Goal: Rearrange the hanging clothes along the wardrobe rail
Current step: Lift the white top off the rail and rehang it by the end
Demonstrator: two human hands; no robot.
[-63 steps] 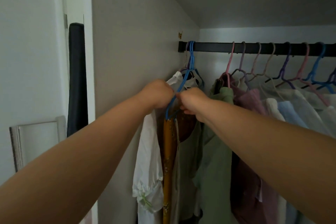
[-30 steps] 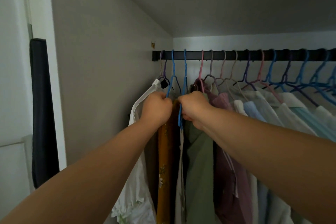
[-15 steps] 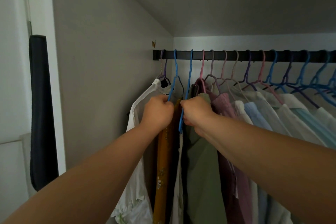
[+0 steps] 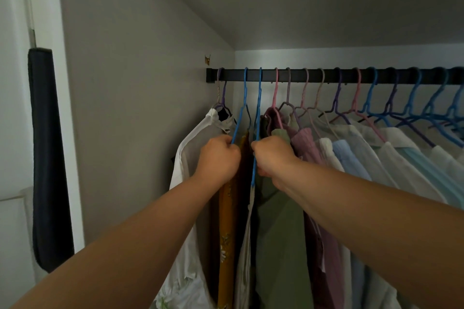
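While I work at the left end of the wardrobe rail (image 4: 326, 77), my left hand (image 4: 218, 162) is curled in a fist round the sloping arm of one blue hanger (image 4: 242, 108), and my right hand (image 4: 272, 157) is clamped the same way on the second blue hanger (image 4: 258, 118) just beside it. I hold each by its shoulder rather than its hook, I judge, because that lets me slide or spread the two along the rail while their hooks stay over it. My hands sit close together, nearly touching, with a narrow gap of dark cloth between them. From the left hanger falls a mustard garment (image 4: 227, 233) with a small pale flower print, smooth and limp; by my right hand hangs a sage green shirt (image 4: 281, 233), matte and softly creased. Against the rail's left end, a white blouse (image 4: 188, 208) hangs thin and slightly sheer, with a frilled hem. To the right a mauve top (image 4: 303, 143) looks ribbed, then pale blue and off-white shirts fan away on thin plastic hangers in pink, purple and blue, evenly spaced. The rail itself is a flat black bar, squared in section, fixed under a sloping ceiling. A dark padded panel (image 4: 47, 158) stands well apart at the left.
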